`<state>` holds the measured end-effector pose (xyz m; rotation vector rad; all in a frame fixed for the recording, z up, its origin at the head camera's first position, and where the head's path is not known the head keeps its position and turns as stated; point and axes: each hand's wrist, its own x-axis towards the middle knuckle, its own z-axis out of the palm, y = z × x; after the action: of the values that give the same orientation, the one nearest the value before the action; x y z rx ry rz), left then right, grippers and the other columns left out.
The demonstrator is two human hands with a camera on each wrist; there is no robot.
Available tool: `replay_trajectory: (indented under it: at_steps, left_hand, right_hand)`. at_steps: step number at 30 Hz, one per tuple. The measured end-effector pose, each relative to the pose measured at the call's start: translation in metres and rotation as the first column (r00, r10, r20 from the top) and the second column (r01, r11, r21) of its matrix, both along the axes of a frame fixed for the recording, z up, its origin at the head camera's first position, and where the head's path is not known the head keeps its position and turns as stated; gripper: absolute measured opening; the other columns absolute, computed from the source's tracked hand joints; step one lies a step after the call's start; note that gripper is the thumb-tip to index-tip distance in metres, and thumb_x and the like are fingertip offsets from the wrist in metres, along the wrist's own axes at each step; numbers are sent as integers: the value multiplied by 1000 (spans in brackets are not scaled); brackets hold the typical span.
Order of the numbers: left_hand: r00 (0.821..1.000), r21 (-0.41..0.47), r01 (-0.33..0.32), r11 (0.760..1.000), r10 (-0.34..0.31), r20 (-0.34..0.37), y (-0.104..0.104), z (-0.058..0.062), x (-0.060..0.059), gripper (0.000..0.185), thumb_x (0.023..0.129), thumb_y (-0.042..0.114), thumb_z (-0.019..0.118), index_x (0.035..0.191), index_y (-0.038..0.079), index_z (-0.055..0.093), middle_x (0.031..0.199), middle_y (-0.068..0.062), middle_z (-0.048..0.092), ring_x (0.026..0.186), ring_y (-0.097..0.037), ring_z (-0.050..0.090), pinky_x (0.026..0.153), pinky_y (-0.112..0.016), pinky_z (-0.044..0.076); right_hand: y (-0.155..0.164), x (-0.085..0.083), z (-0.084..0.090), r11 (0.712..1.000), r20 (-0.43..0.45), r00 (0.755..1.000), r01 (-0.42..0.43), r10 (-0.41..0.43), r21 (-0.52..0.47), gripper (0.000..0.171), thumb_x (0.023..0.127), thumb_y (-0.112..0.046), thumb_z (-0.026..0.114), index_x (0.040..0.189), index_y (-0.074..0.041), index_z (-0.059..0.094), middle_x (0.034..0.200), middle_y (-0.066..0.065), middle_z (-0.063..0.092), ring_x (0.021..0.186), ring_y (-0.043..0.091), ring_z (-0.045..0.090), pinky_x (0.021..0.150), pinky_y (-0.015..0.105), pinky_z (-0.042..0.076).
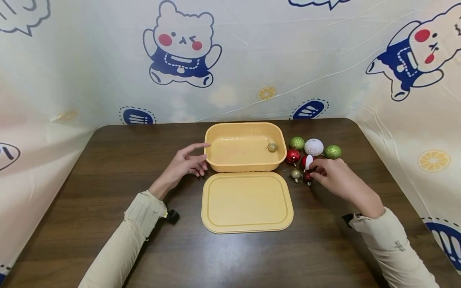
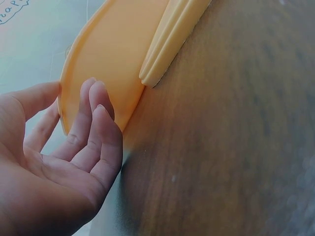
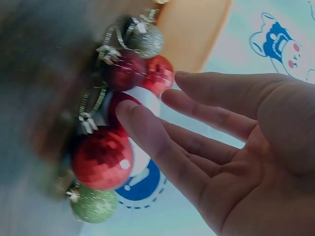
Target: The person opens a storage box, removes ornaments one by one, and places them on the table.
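Observation:
A yellow plastic box (image 1: 245,167) stands on the table, with a small gold bauble (image 1: 272,147) at its right end. At the box's left end, my left hand (image 1: 185,162) touches the wall with loosely bent fingers. To the right of the box lies a cluster of baubles. My right hand (image 1: 338,179) reaches into their near side, its thumb and fingers apart in the right wrist view. Close to its fingertips are a faceted red bauble (image 3: 103,157), a dark red bauble (image 3: 127,71) and a silvery bauble (image 3: 148,40). One red bauble behind them is partly hidden.
A flat yellow lid (image 1: 248,204) lies just in front of the box. Farther back in the cluster are a speckled white bauble (image 1: 314,147), a green bauble (image 1: 297,143) and another green bauble (image 1: 333,152). A printed cloth (image 1: 237,60) hangs behind the dark wooden table (image 1: 234,260).

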<state>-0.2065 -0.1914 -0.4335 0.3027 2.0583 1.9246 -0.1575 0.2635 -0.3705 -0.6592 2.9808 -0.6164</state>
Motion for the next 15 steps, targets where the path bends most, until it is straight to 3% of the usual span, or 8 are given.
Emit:
replay_trajectory:
  at_steps: [7, 15]
  left_hand:
    - [1000, 7, -1, 1000, 1, 1, -2, 0, 0, 53, 99, 24, 65, 147, 11, 47, 81, -17, 68, 66, -24, 66, 61, -37, 59]
    - [1000, 14, 7, 1000, -7, -5, -1, 0, -1, 53, 98, 25, 65, 146, 11, 48, 82, -18, 68, 66, -24, 66, 60, -37, 59]
  right_hand:
    - [-6, 3, 13, 1000, -31, 999, 13, -13, 12, 10, 88, -5, 74, 97, -2, 71, 77, 4, 70, 69, 17, 65, 63, 39, 56]
    - [-19, 1, 34, 996, -48, 995, 88, -87, 14, 23, 90, -10, 72, 108, 5, 69, 87, 15, 73, 78, 26, 71, 71, 47, 59]
